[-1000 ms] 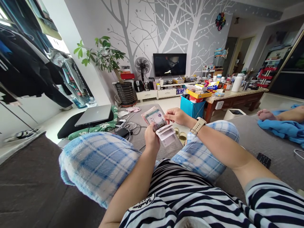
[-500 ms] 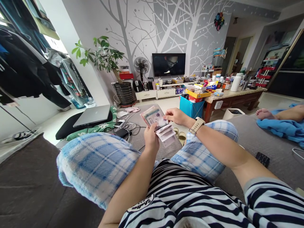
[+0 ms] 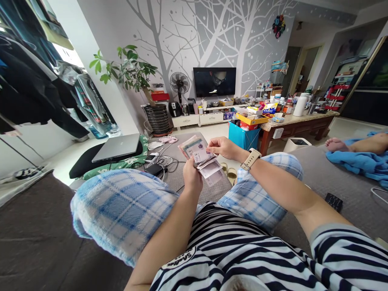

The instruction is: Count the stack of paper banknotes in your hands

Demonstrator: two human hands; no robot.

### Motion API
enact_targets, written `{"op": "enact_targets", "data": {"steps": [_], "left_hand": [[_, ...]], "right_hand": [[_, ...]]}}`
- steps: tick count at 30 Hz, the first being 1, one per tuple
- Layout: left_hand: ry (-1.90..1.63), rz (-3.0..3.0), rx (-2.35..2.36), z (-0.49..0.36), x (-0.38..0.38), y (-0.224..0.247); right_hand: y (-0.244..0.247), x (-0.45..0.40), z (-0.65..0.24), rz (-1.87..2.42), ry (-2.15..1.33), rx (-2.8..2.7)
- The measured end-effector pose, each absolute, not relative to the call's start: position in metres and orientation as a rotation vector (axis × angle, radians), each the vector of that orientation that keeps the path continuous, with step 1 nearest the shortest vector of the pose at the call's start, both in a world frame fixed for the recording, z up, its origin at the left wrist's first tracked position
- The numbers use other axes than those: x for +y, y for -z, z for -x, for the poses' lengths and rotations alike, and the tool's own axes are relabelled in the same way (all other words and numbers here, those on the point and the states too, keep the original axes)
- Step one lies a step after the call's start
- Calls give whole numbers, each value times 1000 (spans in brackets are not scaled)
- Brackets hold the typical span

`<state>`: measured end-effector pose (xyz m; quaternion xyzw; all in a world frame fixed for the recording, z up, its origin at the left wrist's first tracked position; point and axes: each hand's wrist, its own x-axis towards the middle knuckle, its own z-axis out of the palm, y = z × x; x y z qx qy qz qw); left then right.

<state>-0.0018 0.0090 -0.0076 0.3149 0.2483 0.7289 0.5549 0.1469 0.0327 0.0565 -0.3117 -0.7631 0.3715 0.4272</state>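
A fanned stack of banknotes [image 3: 198,153] is sitting just above picture centre, over the gap between the plaid knees. The left hand [image 3: 192,178] is gripping its lower end from 6 o'clock, fingers closed around it. The right hand [image 3: 222,146], at 3 o'clock of the stack, is pinching the top note's edge. Judging by the fan, some notes are already folded down toward 5 o'clock, while several upright ones are waiting. A laptop [image 3: 117,147] is lying at 9 o'clock.
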Motion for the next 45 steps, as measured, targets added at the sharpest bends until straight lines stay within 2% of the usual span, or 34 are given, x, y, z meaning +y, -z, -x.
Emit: {"op": "enact_targets", "data": {"steps": [29, 37, 45], "left_hand": [[-1712, -699, 600, 4, 5, 4], [-1661, -713, 554, 2, 4, 4], [-1650, -738, 544, 3, 4, 7]], "right_hand": [[-59, 29, -152, 702, -1106, -2010], [-57, 36, -152, 894, -798, -1909], [-54, 39, -150, 968, -753, -1898]]}}
